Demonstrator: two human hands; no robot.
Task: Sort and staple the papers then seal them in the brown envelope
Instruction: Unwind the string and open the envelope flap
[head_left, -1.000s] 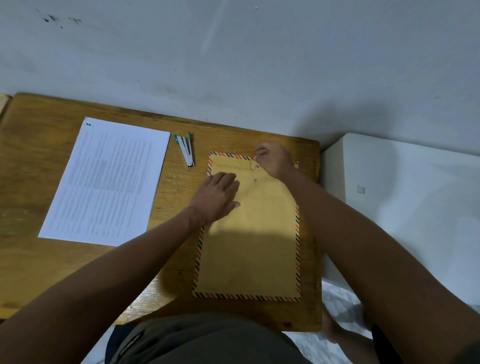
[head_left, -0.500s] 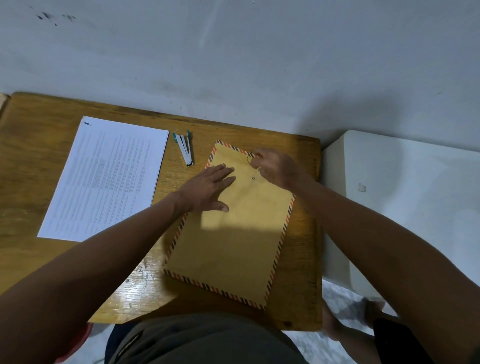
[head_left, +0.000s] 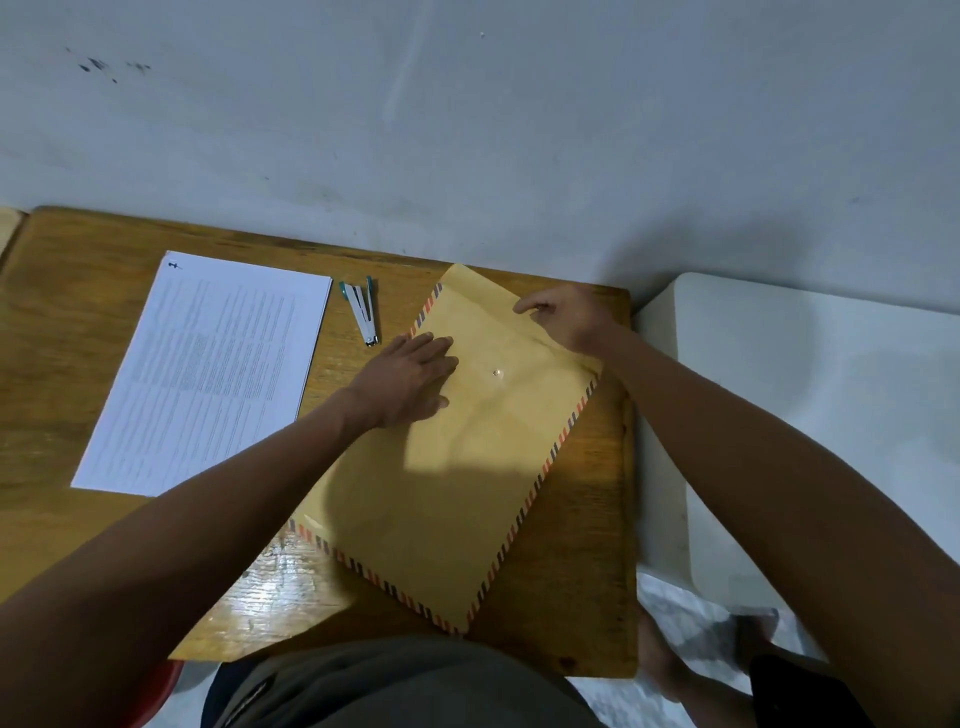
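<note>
While the desk (head_left: 62, 332) lies under you, start at nine o'clock: the papers (head_left: 208, 374) sit in a flat white stack, printed side up, well apart from your hands. Just past them, towards eleven o'clock, there's the stapler (head_left: 362, 312), lying on the wood between the stack and the envelope. Now your left hand (head_left: 405, 379) – fingers straight and flat, palm down, pressing on the upper left part of the envelope (head_left: 447, 493), gripping nothing. The envelope lies tilted across the middle of the desk, striped edges showing, its flap up at twelve o'clock, a small metal stud (head_left: 498, 372) on its face. Over at one o'clock, your right hand (head_left: 566, 317) rests on the flap's corner, fingers curled down; whether they pinch the flap, I can't tell.
</note>
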